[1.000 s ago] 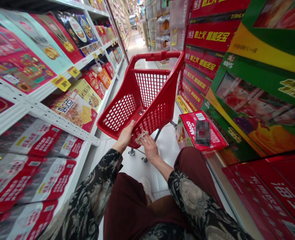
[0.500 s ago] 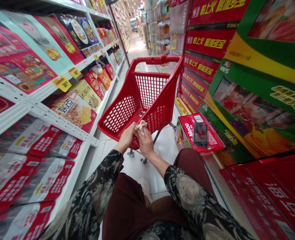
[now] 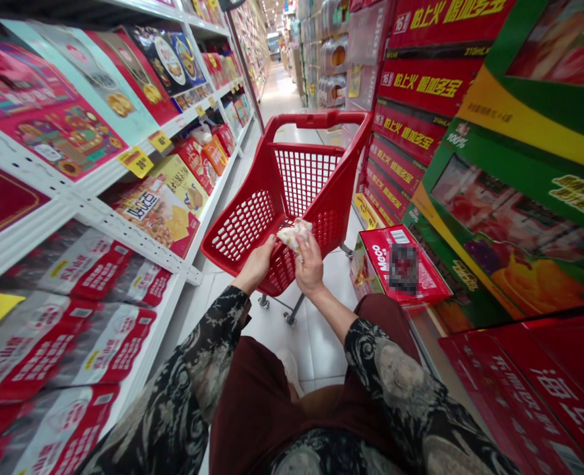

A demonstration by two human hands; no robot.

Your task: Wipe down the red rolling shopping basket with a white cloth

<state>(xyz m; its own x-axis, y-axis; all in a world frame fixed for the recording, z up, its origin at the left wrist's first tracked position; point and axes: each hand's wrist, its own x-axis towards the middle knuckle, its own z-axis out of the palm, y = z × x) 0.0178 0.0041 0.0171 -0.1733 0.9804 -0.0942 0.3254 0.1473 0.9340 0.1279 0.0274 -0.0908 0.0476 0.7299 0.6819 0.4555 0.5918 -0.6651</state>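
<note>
A red plastic shopping cart [image 3: 307, 155] with perforated basket sides stands right in front of my knees. My right hand [image 3: 309, 267] is closed around a crumpled whitish cloth [image 3: 292, 235] with faint coloured marks, held against the cart's near right rim. My left hand [image 3: 257, 265] is at the near corner of the same rim, just left of the cloth and apart from it. Its fingers look closed over the rim, though they are partly hidden by the back of the hand.
Shelves on the left carry boxed snacks [image 3: 160, 210] and wrapped bottle packs [image 3: 81, 264] with yellow price tags. Red drink cartons [image 3: 423, 86] and green fruit boxes [image 3: 514, 218] are stacked on the right. A red Meco box [image 3: 378, 254] lies beside my right knee. The aisle floor [image 3: 284, 92] runs ahead.
My right hand has moved the cloth slightly right and away from my left hand; more of the cloth shows. The whole view has shifted a little, and the cart appears further right.
</note>
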